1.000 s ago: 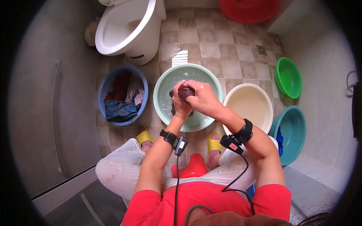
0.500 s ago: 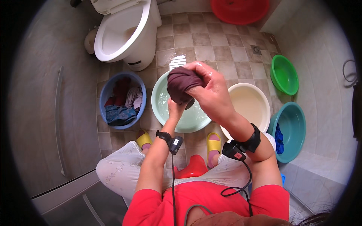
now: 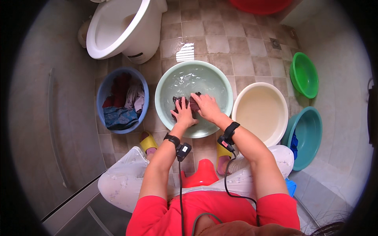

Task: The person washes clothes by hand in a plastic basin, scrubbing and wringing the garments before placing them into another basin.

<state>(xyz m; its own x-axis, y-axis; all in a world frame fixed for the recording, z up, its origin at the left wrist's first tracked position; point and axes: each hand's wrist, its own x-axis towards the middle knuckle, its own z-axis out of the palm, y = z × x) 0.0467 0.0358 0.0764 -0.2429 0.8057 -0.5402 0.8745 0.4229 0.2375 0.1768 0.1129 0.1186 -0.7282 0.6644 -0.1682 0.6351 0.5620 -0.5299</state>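
A dark maroon cloth (image 3: 194, 105) lies bunched in the water of a pale green basin (image 3: 159, 94), right in front of me. My left hand (image 3: 184, 114) rests on the cloth's left part, fingers spread wide and open. On its right part lies my right hand (image 3: 207, 108), fingers stretched out and pointing left over the fabric. Both hands touch the cloth near the basin's near half. Ripples and glints cover the water around them. The underside of the cloth is hidden by the hands and water.
A blue basin (image 3: 101, 96) of clothes stands left, a cream basin (image 3: 284, 114) of cloudy water right. Farther right are a teal basin (image 3: 309, 133) holding blue cloth and a green basin (image 3: 305, 74). A toilet (image 3: 143, 43) and a red basin (image 3: 260, 6) stand beyond.
The maroon cloth, gripped and bunched above the basin before, is now down in the water. Both hands have lowered with it, and their fingers have spread out.
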